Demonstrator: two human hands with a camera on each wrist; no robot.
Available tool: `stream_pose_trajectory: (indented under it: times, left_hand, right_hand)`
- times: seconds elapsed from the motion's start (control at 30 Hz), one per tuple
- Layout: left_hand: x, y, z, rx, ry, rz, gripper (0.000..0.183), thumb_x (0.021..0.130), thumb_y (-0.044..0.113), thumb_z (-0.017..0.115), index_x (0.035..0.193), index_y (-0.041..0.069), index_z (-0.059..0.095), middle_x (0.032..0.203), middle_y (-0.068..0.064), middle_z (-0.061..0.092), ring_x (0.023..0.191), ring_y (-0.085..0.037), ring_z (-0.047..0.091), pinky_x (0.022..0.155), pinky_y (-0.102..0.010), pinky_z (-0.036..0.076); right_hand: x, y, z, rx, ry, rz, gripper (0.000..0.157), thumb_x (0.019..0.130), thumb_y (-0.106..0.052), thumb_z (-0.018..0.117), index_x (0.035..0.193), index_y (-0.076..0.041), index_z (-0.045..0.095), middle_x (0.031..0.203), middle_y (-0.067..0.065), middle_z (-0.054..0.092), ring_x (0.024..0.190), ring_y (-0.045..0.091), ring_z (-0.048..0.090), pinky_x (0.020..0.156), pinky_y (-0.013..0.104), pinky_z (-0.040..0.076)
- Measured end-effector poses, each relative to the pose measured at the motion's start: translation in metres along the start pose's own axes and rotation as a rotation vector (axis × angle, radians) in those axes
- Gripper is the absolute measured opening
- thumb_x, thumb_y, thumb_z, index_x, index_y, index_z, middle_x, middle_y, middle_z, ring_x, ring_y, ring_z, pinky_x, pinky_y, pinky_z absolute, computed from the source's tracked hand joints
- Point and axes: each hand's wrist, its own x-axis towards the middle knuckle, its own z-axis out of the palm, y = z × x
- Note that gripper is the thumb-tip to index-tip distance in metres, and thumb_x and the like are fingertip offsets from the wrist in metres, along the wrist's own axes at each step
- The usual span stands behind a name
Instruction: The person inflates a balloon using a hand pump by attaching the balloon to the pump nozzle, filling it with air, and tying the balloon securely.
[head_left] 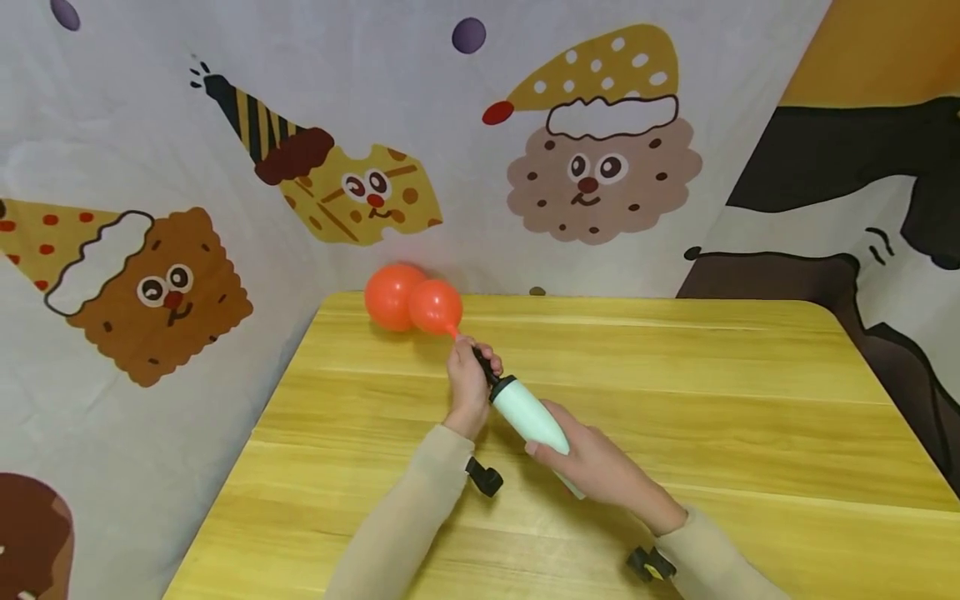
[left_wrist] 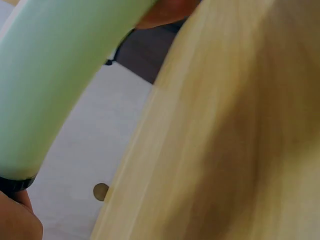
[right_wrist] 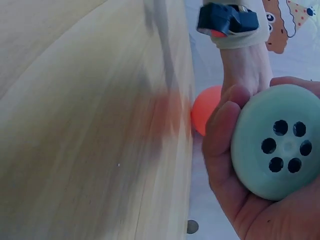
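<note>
In the head view my left hand [head_left: 468, 379] grips the black nozzle end of a hand pump, with the neck of an orange-red balloon [head_left: 437, 307] at its fingertips. A second round part [head_left: 392, 296] bulges behind it; I cannot tell whether it is the same balloon. Around the pale green barrel of the balloon pump [head_left: 531, 415] my right hand [head_left: 600, 467] is wrapped. The right wrist view shows the pump's round end [right_wrist: 287, 172] with several holes, cupped in the right palm. Close up in the left wrist view, the barrel [left_wrist: 55, 85] slants across.
A wood-grain table [head_left: 712, 392] lies under both hands. Behind it hangs a white cloth [head_left: 465, 108] printed with cartoon biscuits in party hats. Black wrist cameras [head_left: 483, 477] are strapped to both sleeves.
</note>
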Motion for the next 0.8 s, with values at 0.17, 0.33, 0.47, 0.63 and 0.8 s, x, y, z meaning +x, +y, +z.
stream_pose_trajectory:
  times: [0.17,0.33,0.47,0.63,0.8]
  left_hand:
    - [0.006,0.005,0.002,0.021,-0.021,0.017,0.036,0.116,0.029,0.028,0.091,0.012,0.047,0.071,0.000,0.054,0.055,-0.011,0.053,0.053,-0.023,0.047]
    - [0.016,0.021,-0.005,-0.028,0.034,0.063,0.037,0.116,0.026,0.028,0.087,0.010,0.047,0.068,0.000,0.054,0.051,-0.011,0.052,0.050,-0.022,0.047]
    - [0.022,0.034,-0.012,-0.063,0.074,0.091,0.035,0.115,0.024,0.030,0.087,0.009,0.046,0.066,0.000,0.054,0.049,-0.011,0.051,0.047,-0.022,0.046]
    - [0.023,0.037,-0.012,-0.077,0.077,0.046,0.033,0.115,0.024,0.031,0.088,0.011,0.046,0.066,0.001,0.054,0.049,-0.011,0.051,0.046,-0.022,0.046]
    - [0.024,0.032,-0.009,-0.082,0.101,0.052,0.033,0.115,0.026,0.030,0.089,0.013,0.045,0.066,0.001,0.053,0.049,-0.011,0.051,0.046,-0.022,0.045]
  right_hand:
    - [-0.008,0.003,-0.003,-0.030,0.059,0.029,0.068,0.100,-0.052,0.065,0.159,-0.036,0.035,0.099,0.010,0.064,0.057,0.015,0.059,0.046,0.035,0.052]
    - [-0.028,0.007,-0.010,-0.064,0.051,0.027,0.068,0.099,-0.052,0.067,0.158,-0.039,0.035,0.099,0.008,0.066,0.055,0.013,0.058,0.045,0.033,0.051]
    - [-0.045,0.006,-0.017,-0.094,0.024,0.002,0.069,0.100,-0.049,0.066,0.159,-0.034,0.035,0.103,0.008,0.065,0.059,0.013,0.058,0.047,0.032,0.051]
    - [-0.054,0.002,-0.024,-0.111,0.014,-0.004,0.067,0.101,-0.049,0.065,0.159,-0.034,0.035,0.095,0.006,0.064,0.058,0.012,0.058,0.047,0.031,0.051]
    - [-0.055,0.000,-0.025,-0.136,0.029,0.000,0.067,0.100,-0.052,0.065,0.158,-0.034,0.037,0.096,0.005,0.064,0.061,0.011,0.058,0.049,0.031,0.051]
